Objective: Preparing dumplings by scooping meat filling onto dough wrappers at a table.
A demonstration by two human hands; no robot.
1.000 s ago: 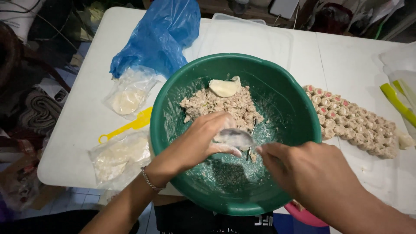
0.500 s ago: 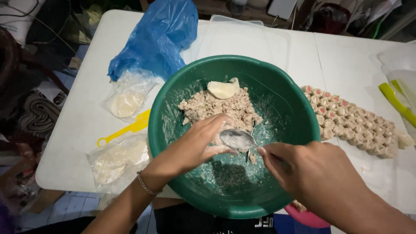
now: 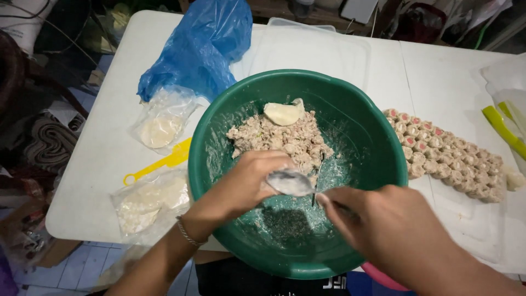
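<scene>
A metal spoon (image 3: 290,183) is held over the middle of a green plastic basin (image 3: 378,137) by the right hand (image 3: 378,225), whose fingers are pinched shut on the handle. The left hand (image 3: 246,183) is cupped loosely against the spoon's bowl, and what lies inside its palm cannot be told. A heap of minced filling (image 3: 285,137) is piled in the far half of the basin, and a pale round wrapper (image 3: 283,113) is laid on top of it. Rows of finished dumplings (image 3: 446,159) are set out on the white table (image 3: 109,159) to the right of the basin. A yellow scoop (image 3: 164,160), clear bags of wrappers (image 3: 159,129) and a blue plastic bag (image 3: 200,49) are placed to its left.
</scene>
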